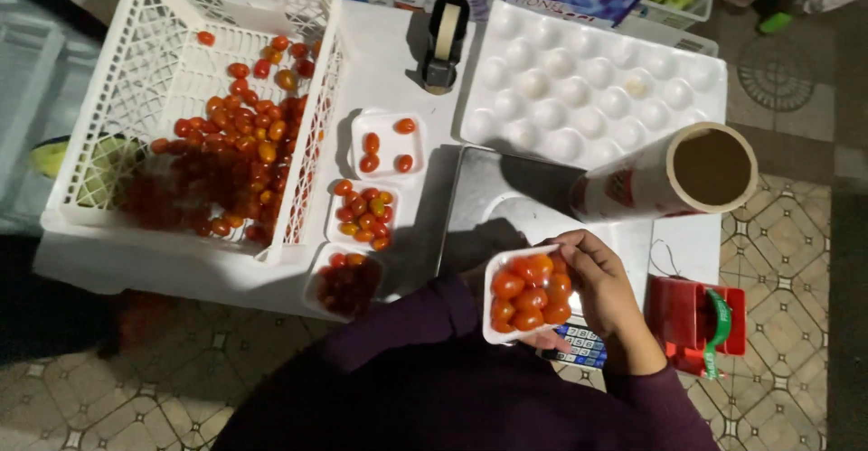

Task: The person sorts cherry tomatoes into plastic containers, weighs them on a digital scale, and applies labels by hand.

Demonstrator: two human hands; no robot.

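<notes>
White tabletop over patterned floor tile. Right hand point(604, 290) curled around small foam tray point(529, 294) of glossy round cherry tomatoes, left hand beneath it, mostly hidden, grip unclear. Beyond: steel scale point(506, 200), cardboard-cored film roll point(674, 178), dimpled foam sheet point(592, 85), latticed plastic crate point(194, 108).

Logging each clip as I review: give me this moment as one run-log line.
right hand: holds small white tray of cherry tomatoes | left hand: hidden | below tray: scale | left: white crate, three filled trays
</notes>
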